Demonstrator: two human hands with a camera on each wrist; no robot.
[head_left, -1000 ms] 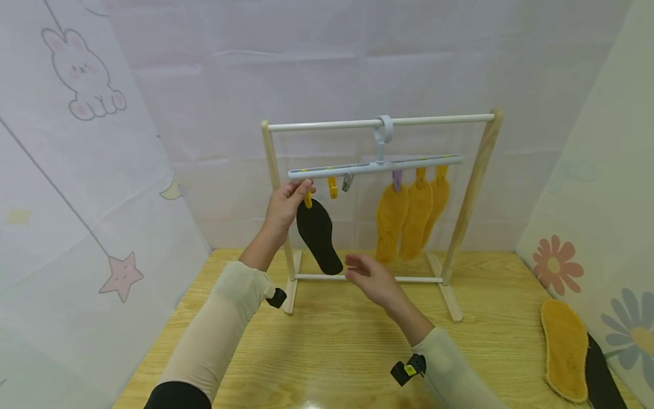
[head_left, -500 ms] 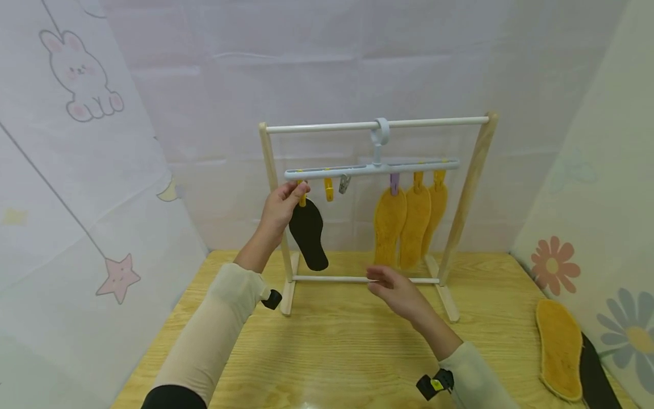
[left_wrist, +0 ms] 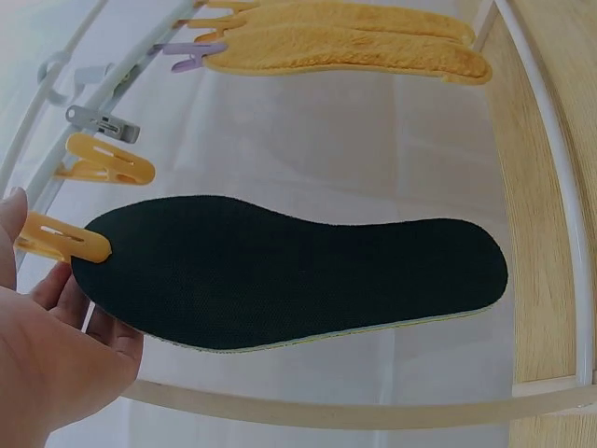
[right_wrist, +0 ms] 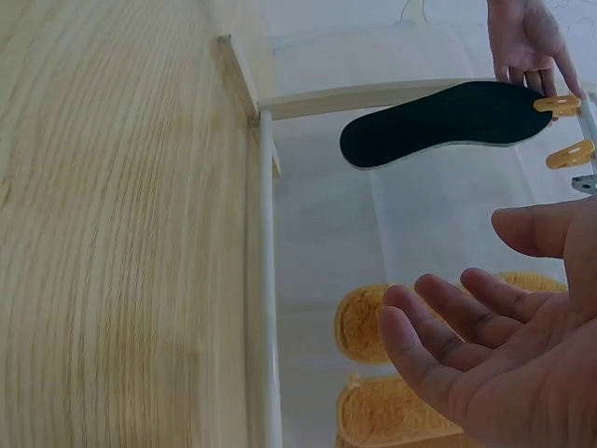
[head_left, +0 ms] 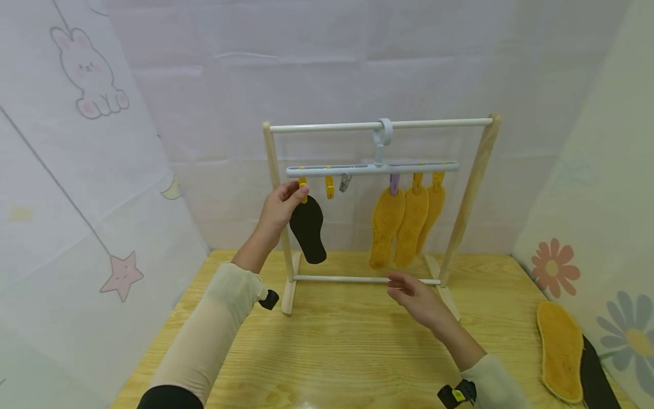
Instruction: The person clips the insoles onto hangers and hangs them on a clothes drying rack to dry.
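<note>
A black insole (head_left: 308, 229) hangs from a yellow clip (head_left: 302, 189) at the left end of a pale hanger bar (head_left: 357, 169) on a small wooden rack (head_left: 475, 187). My left hand (head_left: 293, 196) pinches that clip, with the thumb on it and the fingers behind the insole's top. The left wrist view shows the clip (left_wrist: 61, 240) on the insole (left_wrist: 298, 271). My right hand (head_left: 403, 289) is open and empty, hovering over the table in front of the rack's lower rail; its fingers (right_wrist: 448, 317) are relaxed. Three yellow insoles (head_left: 385, 227) hang on the right.
A spare yellow clip (head_left: 330, 187) and a grey clip (head_left: 346, 182) hang empty next to the black insole. On the wooden table (head_left: 332, 352), a loose yellow insole (head_left: 560, 349) and a black one (head_left: 598, 375) lie at the far right. Fabric walls close in on all sides.
My right hand has drawn away from the black insole, moving right and lower toward the table. The left hand stays at the yellow clip, and the insole hangs from it.
</note>
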